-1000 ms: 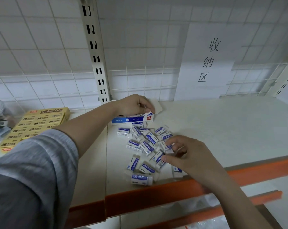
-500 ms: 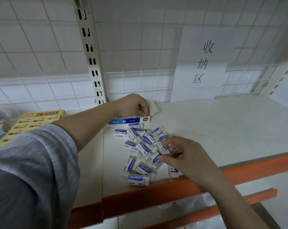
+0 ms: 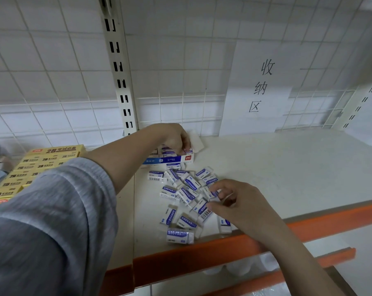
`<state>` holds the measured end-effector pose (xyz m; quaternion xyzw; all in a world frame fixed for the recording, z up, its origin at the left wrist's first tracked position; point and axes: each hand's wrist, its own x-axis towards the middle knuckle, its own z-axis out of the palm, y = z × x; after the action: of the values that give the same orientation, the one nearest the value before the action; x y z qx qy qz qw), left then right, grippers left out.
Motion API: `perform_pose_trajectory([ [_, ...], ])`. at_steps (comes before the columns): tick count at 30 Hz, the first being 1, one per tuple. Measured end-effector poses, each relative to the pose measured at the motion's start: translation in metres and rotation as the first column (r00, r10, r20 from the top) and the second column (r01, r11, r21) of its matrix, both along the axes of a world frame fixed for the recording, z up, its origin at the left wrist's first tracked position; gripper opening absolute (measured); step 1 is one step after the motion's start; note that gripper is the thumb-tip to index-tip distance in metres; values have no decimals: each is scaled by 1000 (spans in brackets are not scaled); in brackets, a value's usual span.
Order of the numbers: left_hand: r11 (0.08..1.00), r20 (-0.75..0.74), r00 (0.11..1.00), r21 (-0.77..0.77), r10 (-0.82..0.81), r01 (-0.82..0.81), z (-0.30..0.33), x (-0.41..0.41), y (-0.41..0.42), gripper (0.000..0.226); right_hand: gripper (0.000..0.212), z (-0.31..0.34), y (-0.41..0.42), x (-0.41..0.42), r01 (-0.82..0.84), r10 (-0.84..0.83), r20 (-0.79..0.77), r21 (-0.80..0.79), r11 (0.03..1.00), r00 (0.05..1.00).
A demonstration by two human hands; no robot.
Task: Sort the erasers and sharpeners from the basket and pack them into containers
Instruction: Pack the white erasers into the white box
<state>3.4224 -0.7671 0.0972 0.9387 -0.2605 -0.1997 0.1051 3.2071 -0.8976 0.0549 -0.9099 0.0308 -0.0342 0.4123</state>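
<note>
While the left hand (image 3: 174, 137) grips erasers in the box (image 3: 169, 160), the right hand (image 3: 236, 201) pinches a loose eraser (image 3: 213, 194).

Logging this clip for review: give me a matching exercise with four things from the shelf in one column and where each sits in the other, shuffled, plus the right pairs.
Things
1. left hand
2. right hand
3. yellow boxes
4. paper sign

Places
A. on the wire grid at the back, right of the upright post
B. at the blue and white eraser box, fingers curled at its open top
C. far left of the shelf, stacked flat
D. over the loose erasers near the front edge, pinching one

Pairs: 1-B, 2-D, 3-C, 4-A
</note>
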Motion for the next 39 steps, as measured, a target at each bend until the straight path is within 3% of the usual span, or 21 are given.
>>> perform_pose_trajectory([
  [3, 996, -54, 994, 25, 90, -89, 0, -2, -3, 27, 18, -1, 1, 0, 14, -14, 9, -11, 1000, 1000],
  [8, 997, -8, 998, 41, 61, -61, 0, -4, -4, 29, 17, 0, 3, -2, 30, -30, 19, 18, 999, 999],
  [14, 942, 85, 988, -322, 130, -96, -5, -22, 17, 13, 12, 2, -2, 1, 72, -74, 104, 28, 997, 992],
  [18, 892, 124, 977, -441, 172, -101, 1, -45, 40, 11, 14, 8, -6, 4, 94, -104, 159, 66, 993, 982],
  [28, 898, 94, 987, -435, 128, -75, -27, -127, 86, 14, 35, 21, -2, 0, 97, -135, 248, 158, 983, 959],
  [32, 894, 93, 976, -426, 199, -142, -42, -141, 84, 29, 35, 20, 0, -3, 90, -153, 235, 259, 962, 960],
  [39, 904, 215, 940, -396, 265, -164, -51, -144, 82, 30, 34, 19, 1, -7, 64, -168, 192, 453, 889, 967],
])
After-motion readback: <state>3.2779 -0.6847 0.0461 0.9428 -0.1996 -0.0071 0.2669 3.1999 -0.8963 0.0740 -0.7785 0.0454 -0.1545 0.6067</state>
